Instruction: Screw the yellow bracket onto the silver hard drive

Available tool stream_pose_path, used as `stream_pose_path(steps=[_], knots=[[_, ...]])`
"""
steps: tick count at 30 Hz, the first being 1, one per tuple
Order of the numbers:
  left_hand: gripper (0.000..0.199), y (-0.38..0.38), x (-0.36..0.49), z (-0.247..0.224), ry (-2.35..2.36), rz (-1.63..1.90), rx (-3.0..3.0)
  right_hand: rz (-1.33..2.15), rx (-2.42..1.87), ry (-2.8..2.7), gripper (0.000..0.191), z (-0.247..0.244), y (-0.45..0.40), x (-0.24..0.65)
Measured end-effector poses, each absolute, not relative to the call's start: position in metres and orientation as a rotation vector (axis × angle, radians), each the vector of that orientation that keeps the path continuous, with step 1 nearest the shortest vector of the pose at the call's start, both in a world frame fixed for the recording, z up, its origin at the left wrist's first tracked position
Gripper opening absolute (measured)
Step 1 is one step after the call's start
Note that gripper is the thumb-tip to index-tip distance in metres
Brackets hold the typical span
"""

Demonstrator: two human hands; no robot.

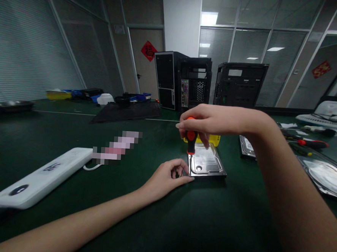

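Observation:
A silver hard drive (207,162) lies flat on the green table (139,223) in front of me. My right hand (195,124) is closed from above around the handle of a red and black screwdriver (191,142). The screwdriver stands upright over the drive's left edge; its tip is too small to make out. My left hand (172,175) rests on the table with curled fingers, its thumb and fingertips against the drive's near left corner. Behind the drive, partly covered by my right hand, is a yellow object (215,140) whose kind I cannot tell.
Farther right lie a second hard drive (246,146), a red and black tool (312,144) and a larger silver part (327,173). A white device (45,175) with a cable lies left. Computer cases (241,85) stand at the back, beside a black mat (126,112).

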State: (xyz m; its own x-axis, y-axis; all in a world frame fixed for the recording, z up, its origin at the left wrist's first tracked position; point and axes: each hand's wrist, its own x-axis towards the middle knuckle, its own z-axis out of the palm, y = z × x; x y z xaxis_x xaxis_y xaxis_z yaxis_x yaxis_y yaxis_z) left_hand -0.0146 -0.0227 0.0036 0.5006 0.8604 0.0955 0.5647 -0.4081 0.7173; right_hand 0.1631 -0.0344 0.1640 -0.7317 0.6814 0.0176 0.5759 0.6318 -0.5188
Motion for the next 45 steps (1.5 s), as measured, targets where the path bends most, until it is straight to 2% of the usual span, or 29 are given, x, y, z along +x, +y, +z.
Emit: stream_pose_path(steps=[20,31,45], knots=[[0.036,-0.024,-0.013,0.005,1.164,0.622,2.101,0.815,-0.868,-2.639,0.031,0.160,-0.028,0.160],[0.036,-0.024,-0.012,0.006,1.174,0.628,2.116,0.742,-0.791,-2.628,0.039,0.155,-0.024,0.156],[0.033,-0.022,-0.015,0.003,1.122,0.619,2.142,0.557,-0.935,-2.590,0.040,0.157,-0.025,0.161]])
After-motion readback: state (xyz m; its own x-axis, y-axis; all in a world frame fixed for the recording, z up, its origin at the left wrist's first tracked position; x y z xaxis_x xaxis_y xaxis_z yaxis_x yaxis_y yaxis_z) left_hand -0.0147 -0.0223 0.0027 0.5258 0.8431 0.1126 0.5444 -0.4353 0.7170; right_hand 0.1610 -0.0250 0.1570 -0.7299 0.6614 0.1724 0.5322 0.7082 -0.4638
